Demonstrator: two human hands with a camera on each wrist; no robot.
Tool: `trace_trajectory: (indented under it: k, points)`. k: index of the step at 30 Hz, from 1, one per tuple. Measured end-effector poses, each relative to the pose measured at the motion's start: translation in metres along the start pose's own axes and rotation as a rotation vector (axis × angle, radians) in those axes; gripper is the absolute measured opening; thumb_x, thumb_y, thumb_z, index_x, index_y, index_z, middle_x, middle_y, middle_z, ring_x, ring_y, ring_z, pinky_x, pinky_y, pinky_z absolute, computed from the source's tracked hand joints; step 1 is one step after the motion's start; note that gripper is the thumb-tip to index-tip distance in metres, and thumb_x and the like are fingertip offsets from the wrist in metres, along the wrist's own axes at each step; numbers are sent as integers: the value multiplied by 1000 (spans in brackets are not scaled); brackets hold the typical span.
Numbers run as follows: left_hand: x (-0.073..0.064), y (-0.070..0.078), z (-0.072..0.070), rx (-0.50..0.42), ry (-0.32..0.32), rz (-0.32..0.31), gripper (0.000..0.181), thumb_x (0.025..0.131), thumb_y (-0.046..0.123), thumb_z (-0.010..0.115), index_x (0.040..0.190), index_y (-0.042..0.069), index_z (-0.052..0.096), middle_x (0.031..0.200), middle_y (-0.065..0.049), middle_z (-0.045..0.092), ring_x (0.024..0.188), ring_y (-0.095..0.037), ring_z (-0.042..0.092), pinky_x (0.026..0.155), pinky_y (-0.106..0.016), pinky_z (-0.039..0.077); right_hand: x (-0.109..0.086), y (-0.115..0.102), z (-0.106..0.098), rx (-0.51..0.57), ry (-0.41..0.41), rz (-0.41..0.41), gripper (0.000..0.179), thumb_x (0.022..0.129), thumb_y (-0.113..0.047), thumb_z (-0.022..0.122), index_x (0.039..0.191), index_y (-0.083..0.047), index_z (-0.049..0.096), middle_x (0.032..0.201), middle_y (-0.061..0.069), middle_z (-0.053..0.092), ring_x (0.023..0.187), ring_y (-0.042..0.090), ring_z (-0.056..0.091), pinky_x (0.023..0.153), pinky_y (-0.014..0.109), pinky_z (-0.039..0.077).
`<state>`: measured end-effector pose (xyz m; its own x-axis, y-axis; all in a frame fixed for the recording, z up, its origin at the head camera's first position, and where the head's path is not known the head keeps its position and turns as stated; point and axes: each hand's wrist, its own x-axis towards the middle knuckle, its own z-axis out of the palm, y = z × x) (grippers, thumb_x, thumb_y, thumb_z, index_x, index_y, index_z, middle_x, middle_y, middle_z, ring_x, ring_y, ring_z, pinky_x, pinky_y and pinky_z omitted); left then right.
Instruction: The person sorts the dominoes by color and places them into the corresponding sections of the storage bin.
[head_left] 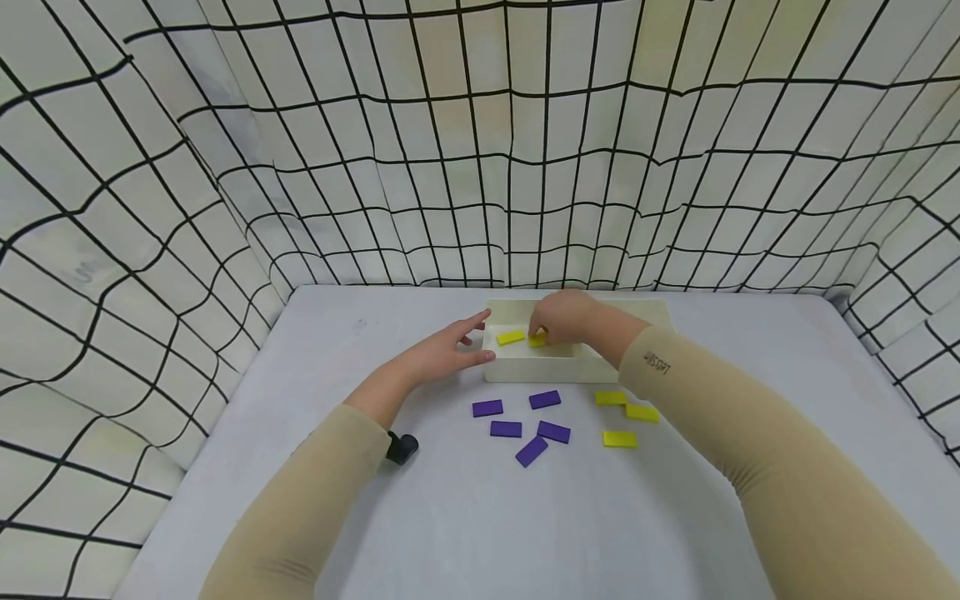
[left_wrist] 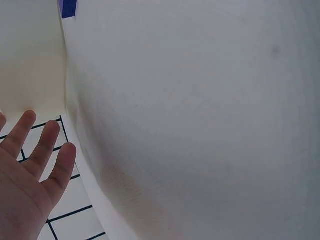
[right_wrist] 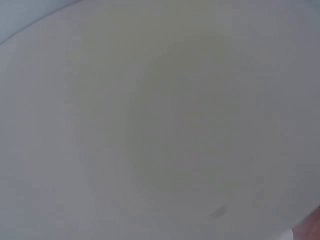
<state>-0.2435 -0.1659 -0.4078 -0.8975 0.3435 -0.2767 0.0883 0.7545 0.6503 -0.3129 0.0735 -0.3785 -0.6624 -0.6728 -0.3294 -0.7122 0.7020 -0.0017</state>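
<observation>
A long white box stands toward the back of the table. Inside its left part, my right hand pinches a yellow block low over the floor, its fingers hiding part of it. Another yellow block lies flat to the left of that one. My left hand is at the box's left end, fingers and thumb spread and extended, with nothing held; the left wrist view also shows its spread fingers. Only a blurred pale surface and a corner of the hand appear in the right wrist view.
Several purple blocks lie scattered before the box. To their right are three yellow blocks, beside the right forearm. A small black device is at the left cuff. Black netting over white walls surrounds the back and sides.
</observation>
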Motion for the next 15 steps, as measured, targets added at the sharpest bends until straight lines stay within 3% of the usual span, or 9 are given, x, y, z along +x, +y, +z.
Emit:
trace_trajectory:
  k: [4,15]
  points:
    - [0,0,1,3,-1,2,82,92,55,63,157,45,13,157,2,35,139,-25,39,111,-58,33,1,0,4,-42,-5,2,26,97,-16,64,119,-26,74,121,-3,69,112,20,61,100,39,47]
    - [2,0,2,0,4,5,81,93,55,63,156,46,13,157,2,35,139,-25,39,111,-58,33,0,-1,6,-97,1,-9,25,97,-16,63,119,-24,74,119,-2,70,106,20,63,96,37,49]
